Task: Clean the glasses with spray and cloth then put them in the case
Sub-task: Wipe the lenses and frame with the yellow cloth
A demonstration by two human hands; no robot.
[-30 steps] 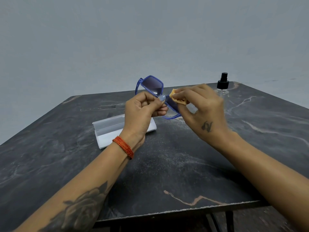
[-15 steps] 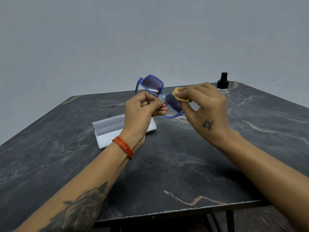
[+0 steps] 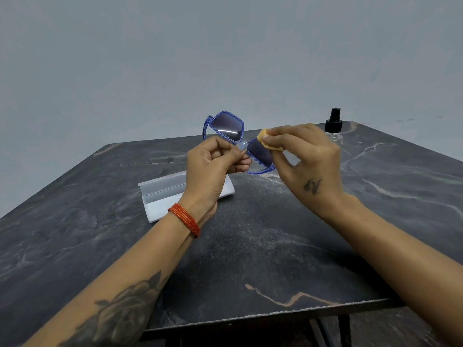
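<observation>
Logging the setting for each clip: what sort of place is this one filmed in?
Probably a bare indoor recording setup, not a lived-in room: a dark marble-patterned table against a plain grey wall, carrying only the open white case and a spray bottle.

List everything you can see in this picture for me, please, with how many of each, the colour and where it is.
glasses: one pair, blue frame with dark lenses, held up above the table
cloth: one, yellow-orange, pressed on the right-side lens
case: one, white, lying open on the table, partly behind the left hand
spray bottle: one, clear with a black top, standing at the far right of the table
table: one, dark marble-look top with pale veins
wall: grey, behind the table
bracelet: one, orange-red threads, on the left wrist
left hand: pinches the glasses at the bridge
right hand: pinches the cloth against the lens
</observation>
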